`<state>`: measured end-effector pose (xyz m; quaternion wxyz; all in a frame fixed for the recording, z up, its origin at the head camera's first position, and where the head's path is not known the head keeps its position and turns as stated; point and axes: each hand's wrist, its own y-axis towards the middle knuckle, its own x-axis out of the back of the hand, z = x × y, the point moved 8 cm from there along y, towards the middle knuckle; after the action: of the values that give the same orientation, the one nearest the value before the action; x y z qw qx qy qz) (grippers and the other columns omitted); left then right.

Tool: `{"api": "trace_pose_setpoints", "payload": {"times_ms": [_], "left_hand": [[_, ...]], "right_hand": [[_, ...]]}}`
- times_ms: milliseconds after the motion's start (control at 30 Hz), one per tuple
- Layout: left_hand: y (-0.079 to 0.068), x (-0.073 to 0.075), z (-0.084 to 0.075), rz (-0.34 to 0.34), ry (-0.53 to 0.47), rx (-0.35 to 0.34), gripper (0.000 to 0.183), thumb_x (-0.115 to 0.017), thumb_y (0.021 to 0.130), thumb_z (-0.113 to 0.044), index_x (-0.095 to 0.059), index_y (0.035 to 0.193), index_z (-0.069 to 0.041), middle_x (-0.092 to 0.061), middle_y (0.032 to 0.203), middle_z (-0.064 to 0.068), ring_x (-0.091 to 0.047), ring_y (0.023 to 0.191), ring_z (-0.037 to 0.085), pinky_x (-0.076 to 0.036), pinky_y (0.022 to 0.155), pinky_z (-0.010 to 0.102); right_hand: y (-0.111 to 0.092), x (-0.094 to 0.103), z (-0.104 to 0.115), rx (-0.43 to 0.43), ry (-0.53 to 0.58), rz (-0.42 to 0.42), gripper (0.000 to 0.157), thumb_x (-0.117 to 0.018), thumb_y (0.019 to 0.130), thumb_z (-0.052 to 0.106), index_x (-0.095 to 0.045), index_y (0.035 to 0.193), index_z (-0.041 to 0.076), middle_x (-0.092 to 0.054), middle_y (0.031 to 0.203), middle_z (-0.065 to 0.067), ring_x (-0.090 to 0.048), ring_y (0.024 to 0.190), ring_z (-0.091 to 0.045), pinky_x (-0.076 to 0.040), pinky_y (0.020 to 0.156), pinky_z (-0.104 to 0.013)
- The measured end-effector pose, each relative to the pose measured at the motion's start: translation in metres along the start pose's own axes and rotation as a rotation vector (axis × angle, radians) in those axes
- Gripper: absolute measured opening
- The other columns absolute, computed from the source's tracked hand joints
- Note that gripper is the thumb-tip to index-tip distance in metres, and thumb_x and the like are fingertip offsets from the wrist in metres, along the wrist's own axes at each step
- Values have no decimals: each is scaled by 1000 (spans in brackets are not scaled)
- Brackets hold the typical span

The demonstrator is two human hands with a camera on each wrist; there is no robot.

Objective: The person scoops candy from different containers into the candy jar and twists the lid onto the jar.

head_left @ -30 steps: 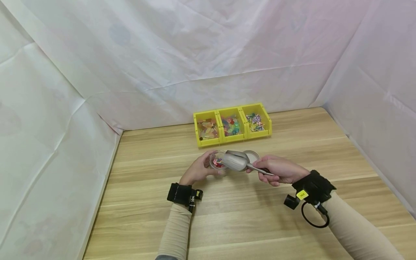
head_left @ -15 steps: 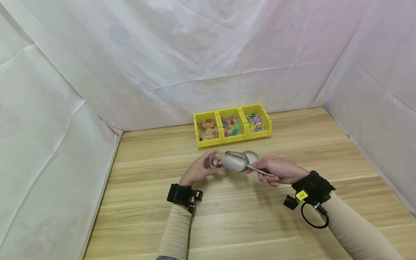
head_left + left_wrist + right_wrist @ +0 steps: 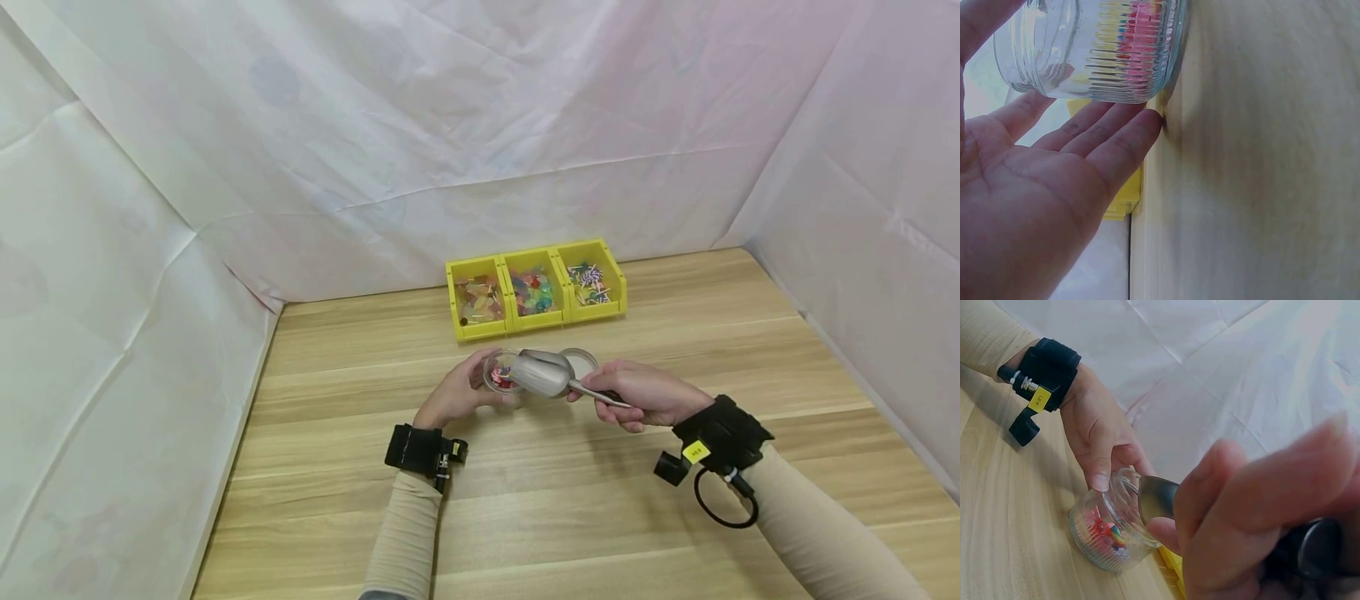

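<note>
My left hand (image 3: 456, 393) holds a clear glass jar (image 3: 1072, 44) at the table, thumb on the near side and fingers on the far side. Small colourful lollipops (image 3: 1107, 532) lie in the bottom of the jar. My right hand (image 3: 641, 392) grips the handle of a metal scoop (image 3: 543, 375). The scoop's bowl is tipped over with its front end at the jar's mouth, as the right wrist view also shows. Whatever is inside the bowl is hidden. Behind the scoop is a round, clear-rimmed thing (image 3: 587, 358), partly covered; I cannot tell whether it is a lid.
Three joined yellow bins (image 3: 535, 323) stand behind the hands, holding small coloured candies on the left and in the middle and swirl lollipops on the right. White cloth (image 3: 420, 167) hangs behind and on both sides of the wooden table (image 3: 525, 517).
</note>
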<state>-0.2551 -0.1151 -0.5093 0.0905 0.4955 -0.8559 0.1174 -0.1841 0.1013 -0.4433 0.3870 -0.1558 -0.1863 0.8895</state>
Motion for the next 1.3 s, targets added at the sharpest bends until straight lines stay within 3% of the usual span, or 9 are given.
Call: {"api": "trace_pose_setpoints", "payload": {"times_ms": [1300], "left_hand": [[2,0,2,-7,19,14,85,-85,78,-11,-41,150,-20,-46,152,6,-40,141,30,-31,118,50]], "right_hand": [[-1,4,-3,11,-12,-9,39,-42,106,25,-55,122,-9,-55,63,3,-38,38,-1,-40,37,-18]]}}
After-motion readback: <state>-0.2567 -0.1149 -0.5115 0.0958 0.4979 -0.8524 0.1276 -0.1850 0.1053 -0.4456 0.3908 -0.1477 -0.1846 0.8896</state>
